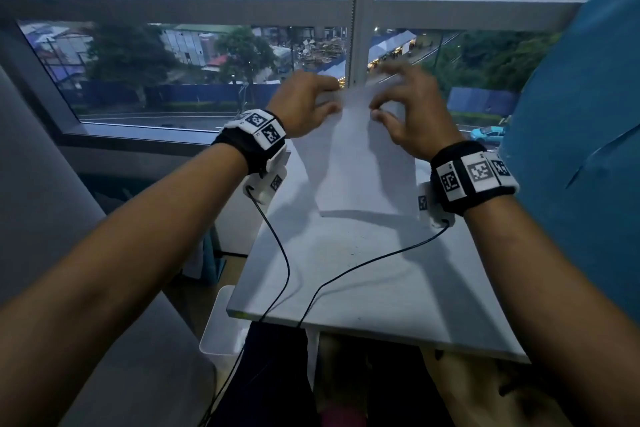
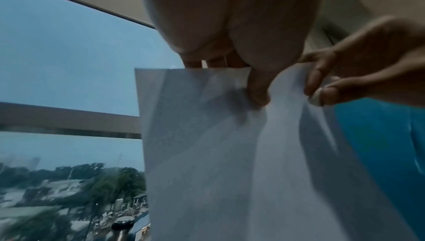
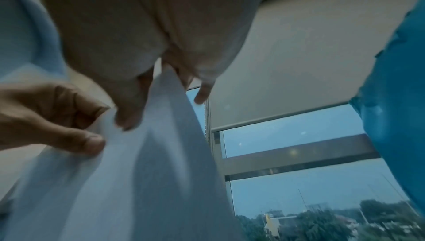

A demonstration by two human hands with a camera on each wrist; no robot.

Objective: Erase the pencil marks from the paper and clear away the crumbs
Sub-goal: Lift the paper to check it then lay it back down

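I hold a white sheet of paper (image 1: 360, 163) upright in the air above the white table (image 1: 363, 270), in front of the window. My left hand (image 1: 308, 104) pinches its top edge at the left, thumb on the near face (image 2: 257, 90). My right hand (image 1: 405, 114) pinches the top edge at the right (image 3: 147, 88). In the left wrist view a small white eraser (image 2: 315, 97) is tucked between the fingers of my right hand (image 2: 345, 74). The paper (image 2: 218, 154) sags and curves between the two grips. A few tiny specks (image 1: 346, 248) lie on the table below it.
A large window with a grey frame (image 1: 360, 10) is right behind the paper. Blue fabric (image 1: 571, 149) hangs at the right. A grey seat (image 1: 34, 184) is at the left, a white bin (image 1: 221, 322) under the table's left corner. Two black wrist cables (image 1: 284, 253) trail over the table.
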